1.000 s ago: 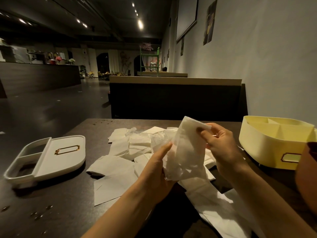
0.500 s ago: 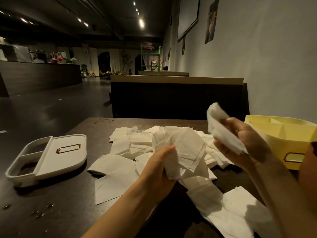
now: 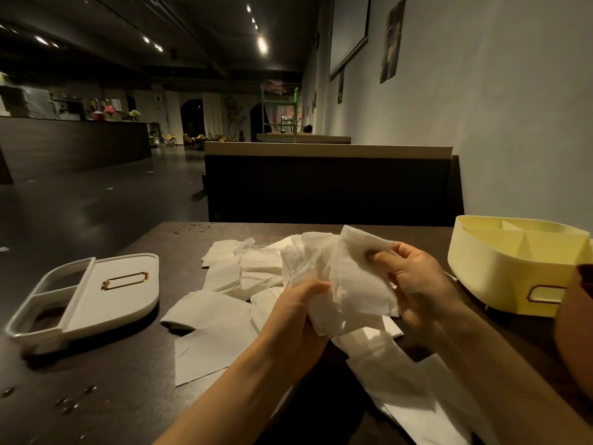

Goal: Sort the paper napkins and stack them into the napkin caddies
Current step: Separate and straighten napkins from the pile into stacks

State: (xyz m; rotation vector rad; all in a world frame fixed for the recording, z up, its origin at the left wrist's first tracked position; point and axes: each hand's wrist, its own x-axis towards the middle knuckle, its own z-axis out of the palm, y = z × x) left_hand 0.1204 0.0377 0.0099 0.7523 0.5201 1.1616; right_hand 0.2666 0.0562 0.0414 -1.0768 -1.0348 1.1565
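The left grip (image 3: 301,305) bunches the lower edge of a crumpled bundle of thin white paper napkins (image 3: 351,281) above the dark bench (image 3: 96,396); the right grip (image 3: 415,284) pinches its top. Tugging the sheets apart sharply could tear them or drop some.

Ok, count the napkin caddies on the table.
2. A white caddy lies on its side at the left; a yellow caddy stands upright at the right. Others may be offscreen.

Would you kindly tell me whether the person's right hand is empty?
No, the right hand pinches a white napkin that the left hand also grips.
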